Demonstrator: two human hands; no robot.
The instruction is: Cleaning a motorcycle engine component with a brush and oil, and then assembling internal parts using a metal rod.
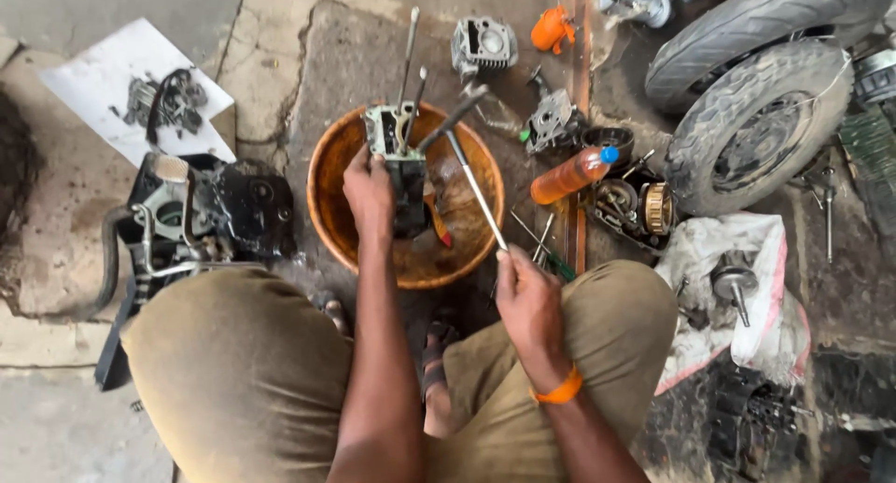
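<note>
Centrally, above the bowl, my left hand grips a metal engine part, fingers wrapped tight around its dark lower body. I judge it heavy, rigid and probably oily, so slippery; the blocky lower section offers the surest hold, not the thin studs projecting toward the top of the frame. It looks grey and grimy, with a pale cast upper end. My right hand, lower centre-right, closes around the handle end of a long hammer-like tool, whose dark head touches the part. An orange bottle lies right of the bowl, on the floor.
</note>
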